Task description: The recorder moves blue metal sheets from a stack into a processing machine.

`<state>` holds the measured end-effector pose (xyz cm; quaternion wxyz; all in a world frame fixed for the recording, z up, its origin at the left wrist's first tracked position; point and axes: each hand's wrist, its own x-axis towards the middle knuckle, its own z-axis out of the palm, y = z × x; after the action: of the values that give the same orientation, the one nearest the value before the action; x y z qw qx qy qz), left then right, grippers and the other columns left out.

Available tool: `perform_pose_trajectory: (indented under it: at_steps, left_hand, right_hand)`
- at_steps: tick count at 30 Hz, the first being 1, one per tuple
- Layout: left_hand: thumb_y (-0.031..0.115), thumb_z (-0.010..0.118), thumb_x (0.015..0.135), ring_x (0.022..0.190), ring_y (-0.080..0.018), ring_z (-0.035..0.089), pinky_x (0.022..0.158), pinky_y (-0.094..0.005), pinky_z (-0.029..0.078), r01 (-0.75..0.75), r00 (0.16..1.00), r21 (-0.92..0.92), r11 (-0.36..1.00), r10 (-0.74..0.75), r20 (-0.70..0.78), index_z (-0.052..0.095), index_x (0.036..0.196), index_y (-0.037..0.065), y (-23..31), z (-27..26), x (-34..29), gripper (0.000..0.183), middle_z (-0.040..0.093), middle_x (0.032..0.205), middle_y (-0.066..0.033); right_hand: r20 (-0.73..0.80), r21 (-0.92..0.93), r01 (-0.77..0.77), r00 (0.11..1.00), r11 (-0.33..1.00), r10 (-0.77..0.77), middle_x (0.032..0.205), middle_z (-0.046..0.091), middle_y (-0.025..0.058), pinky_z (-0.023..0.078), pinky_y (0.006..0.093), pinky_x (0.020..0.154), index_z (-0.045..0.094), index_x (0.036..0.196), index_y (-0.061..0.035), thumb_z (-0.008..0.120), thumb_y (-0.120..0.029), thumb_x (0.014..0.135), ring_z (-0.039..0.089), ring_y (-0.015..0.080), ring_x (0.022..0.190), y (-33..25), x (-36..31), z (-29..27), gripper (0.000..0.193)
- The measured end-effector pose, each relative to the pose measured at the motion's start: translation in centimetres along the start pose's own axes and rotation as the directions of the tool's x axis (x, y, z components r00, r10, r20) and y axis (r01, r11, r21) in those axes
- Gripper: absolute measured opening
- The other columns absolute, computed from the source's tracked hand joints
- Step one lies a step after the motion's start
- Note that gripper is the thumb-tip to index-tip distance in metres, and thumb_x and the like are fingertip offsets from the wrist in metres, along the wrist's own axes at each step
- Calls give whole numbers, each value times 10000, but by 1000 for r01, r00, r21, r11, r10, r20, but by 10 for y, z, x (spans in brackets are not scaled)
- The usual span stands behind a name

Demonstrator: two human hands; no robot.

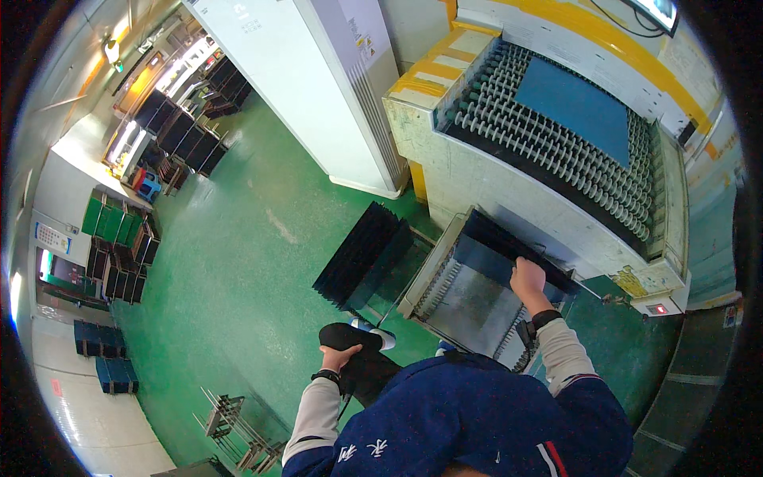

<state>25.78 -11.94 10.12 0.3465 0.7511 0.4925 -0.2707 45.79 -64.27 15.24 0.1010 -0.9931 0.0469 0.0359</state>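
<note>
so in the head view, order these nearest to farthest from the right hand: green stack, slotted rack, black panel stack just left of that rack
1. Slotted rack: right at the right hand, in front of the person.
2. Black panel stack: left of the rack.
3. Green stack: far left, near the wall.

Panels (494, 236) thin, dark, close-packed, apparently on edge, lined along the far edge of the rack (431, 264) from its far-left corner rightward; rack has pale left rim, grey bed, toothed strips down left and right sides.
</note>
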Motion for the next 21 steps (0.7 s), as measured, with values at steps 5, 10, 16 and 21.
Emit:
perform_pose_trajectory:
  at_steps: [5,10,16,21]
  left_hand:
    - [534,928,475,1302,-353,465,1059,-359,415,19,1000,9,1000,-19,-2,-114,1411,-187,2,-2,-4,1575,393,1415,-317]
    - [529,930,475,1302,-356,463,1057,-359,413,3,1000,-38,999,-2,12,-83,1410,-190,-2,0,4,1555,402,1407,-312]
    - [518,937,473,1299,-357,461,1055,-364,413,-29,998,-8,1000,28,-52,-72,1406,-193,-7,8,20,1547,403,1405,-304]
    - [496,946,472,1293,-352,467,1057,-366,414,-100,995,-80,992,99,-17,-85,1405,-189,-10,9,28,1550,403,1407,-297]
  right_hand:
    - [-8,1,6,1000,1000,-6,826,661,171,515,489,706,605,863,-46,657,-185,822,655,371,822,0,0,0,154]
    - [-16,10,-3,1000,1000,4,837,663,178,507,497,710,603,861,-36,655,-178,822,653,380,830,2,6,-6,157]
    - [16,10,79,997,997,-79,828,666,170,499,510,707,621,860,-64,646,-188,805,650,379,844,5,1,-8,138]
    - [54,39,55,997,998,-57,871,677,175,502,501,728,650,936,-77,645,-191,825,645,390,874,5,-8,-50,160]
